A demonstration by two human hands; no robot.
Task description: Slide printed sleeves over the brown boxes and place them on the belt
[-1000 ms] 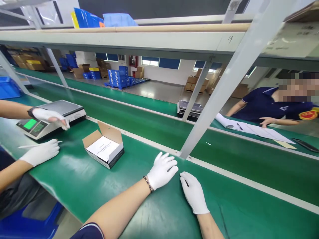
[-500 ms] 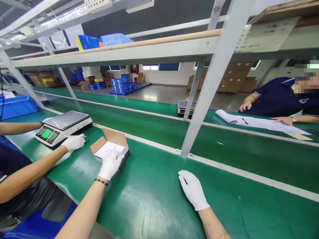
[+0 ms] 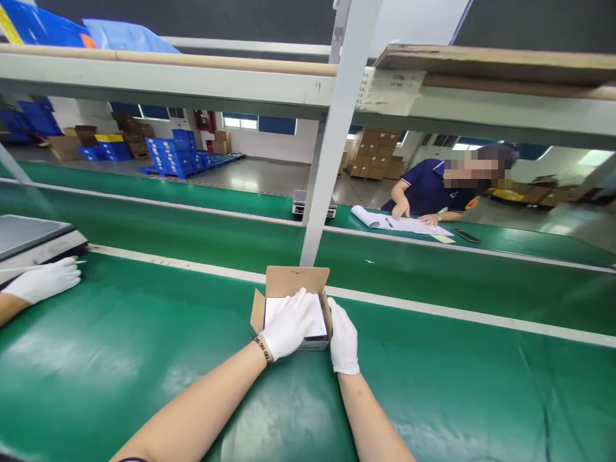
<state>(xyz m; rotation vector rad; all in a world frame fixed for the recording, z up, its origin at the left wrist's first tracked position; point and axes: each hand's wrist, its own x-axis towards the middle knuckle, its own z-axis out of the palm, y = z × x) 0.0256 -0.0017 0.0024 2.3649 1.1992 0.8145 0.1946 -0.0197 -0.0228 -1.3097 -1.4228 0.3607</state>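
Observation:
An open cardboard box (image 3: 315, 346) with raised brown flaps stands on the green bench in front of me. Inside it, on top, lies a white sheet or booklet (image 3: 315, 321). My left hand (image 3: 289, 324), in a white glove and with a beaded bracelet at the wrist, lies across the sheet with its fingers stretched out. Against the box's right side rests my gloved right hand (image 3: 344, 337), fingers extended along the wall. Its far fingertips are partly hidden by the box's edge.
At left, a co-worker's gloved hand (image 3: 48, 279) with a thin pen-like item is beside a weighing scale (image 3: 33, 240). A metal post (image 3: 327, 154) rises behind the box. Across the bench a person (image 3: 428, 192) leans over papers (image 3: 399, 222); another scale (image 3: 299, 204) stands nearby.
The box has slid right along the bench with my left hand, which now lies flatter on the sheet. My right hand has come from the bare bench to the box's side. The view has turned right.

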